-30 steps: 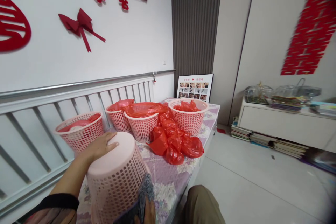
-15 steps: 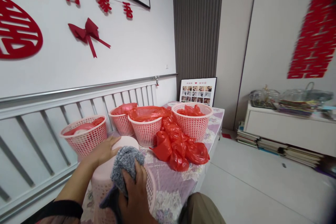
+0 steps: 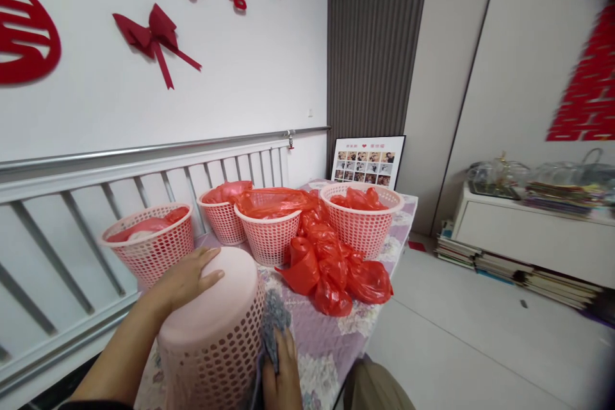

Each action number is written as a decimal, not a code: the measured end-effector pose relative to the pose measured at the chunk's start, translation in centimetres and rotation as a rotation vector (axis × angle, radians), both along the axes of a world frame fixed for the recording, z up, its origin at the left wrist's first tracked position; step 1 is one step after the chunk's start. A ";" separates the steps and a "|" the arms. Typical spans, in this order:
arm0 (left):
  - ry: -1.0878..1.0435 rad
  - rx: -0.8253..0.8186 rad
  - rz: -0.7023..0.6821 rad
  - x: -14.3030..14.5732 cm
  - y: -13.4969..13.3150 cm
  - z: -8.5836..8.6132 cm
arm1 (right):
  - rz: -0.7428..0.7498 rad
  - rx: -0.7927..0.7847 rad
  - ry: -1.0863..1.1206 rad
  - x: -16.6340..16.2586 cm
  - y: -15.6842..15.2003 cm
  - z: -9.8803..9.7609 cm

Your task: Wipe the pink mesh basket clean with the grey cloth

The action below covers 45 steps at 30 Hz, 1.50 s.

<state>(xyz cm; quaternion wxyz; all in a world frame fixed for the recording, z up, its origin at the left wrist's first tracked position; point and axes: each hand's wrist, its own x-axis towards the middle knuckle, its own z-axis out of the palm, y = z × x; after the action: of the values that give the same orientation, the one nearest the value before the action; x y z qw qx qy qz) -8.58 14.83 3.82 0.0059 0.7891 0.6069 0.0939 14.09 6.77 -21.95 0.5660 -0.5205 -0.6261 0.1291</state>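
An upturned pink plastic basket (image 3: 216, 327) with perforated sides stands close in front of me. My left hand (image 3: 189, 278) rests on its base, fingers spread over the far left edge. With my right hand (image 3: 283, 368) I grip a grey fluffy cloth (image 3: 275, 317), which lies against the basket's right side. Part of the cloth is hidden behind my fingers. Beyond the basket, a heap of red plastic bags (image 3: 331, 269) lies on the flowered cloth cover (image 3: 314, 333).
Upright pink baskets with red bags inside stand behind: a left one (image 3: 154, 250), a middle one (image 3: 269, 237) and a right one (image 3: 360, 221), among others. A white radiator (image 3: 144, 186) runs along the left wall. A photo board (image 3: 368, 160) leans at the back.
My right hand has moved the cloth from the basket's base down to its right side. My left hand stays on the base. The view has shifted slightly.
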 end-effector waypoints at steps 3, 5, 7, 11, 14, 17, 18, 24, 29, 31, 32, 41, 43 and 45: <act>-0.004 0.012 -0.025 0.0 0.0 0.0 | 0.103 0.118 0.015 -1.1 0.1 8.6; -0.006 0.011 -0.046 -0.1 0.1 -0.1 | 0.214 0.195 -0.029 -1.5 0.1 13.0; -0.004 0.006 -0.047 -0.2 0.2 -0.2 | 0.269 0.226 -0.049 -1.6 0.2 14.4; 0.006 -0.013 -0.019 -0.3 0.2 -0.3 | 0.196 0.032 0.096 -0.8 0.8 7.9; 0.000 -0.019 -0.006 -0.3 0.1 -0.2 | 0.146 -0.188 0.270 0.6 1.0 0.2; -0.002 -0.017 0.009 -0.3 0.1 -0.1 | 0.140 -0.307 0.384 1.9 1.2 -3.6; -0.002 -0.018 0.010 -0.3 0.1 -0.1 | 0.139 -0.316 0.406 2.0 1.2 -3.4; -0.004 -0.012 0.011 -0.4 0.1 -0.3 | 0.252 -0.101 0.306 0.4 2.0 8.6; 0.002 -0.014 -0.003 -0.1 0.0 -0.1 | 0.362 0.108 0.171 -0.2 3.6 16.6; 0.010 -0.010 0.011 0.0 0.0 0.0 | 0.365 0.056 0.239 0.2 4.6 16.3; 0.012 -0.009 0.017 0.1 -0.1 0.1 | 0.367 0.004 0.294 0.5 5.0 15.4; -0.007 0.002 0.010 0.0 -0.1 0.0 | 0.359 -0.280 0.572 2.3 4.5 4.9; 0.000 -0.010 0.006 0.0 -0.1 0.0 | 0.318 -0.253 0.538 2.0 4.3 6.4; 0.001 -0.017 0.001 0.1 -0.2 0.1 | 0.339 -0.177 0.478 1.6 4.5 9.5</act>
<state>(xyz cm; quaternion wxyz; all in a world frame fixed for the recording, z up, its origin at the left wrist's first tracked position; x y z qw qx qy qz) -8.49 14.62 3.89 0.0123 0.7887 0.6082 0.0885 15.69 11.31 -12.42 0.6201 -0.4108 -0.5395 0.3945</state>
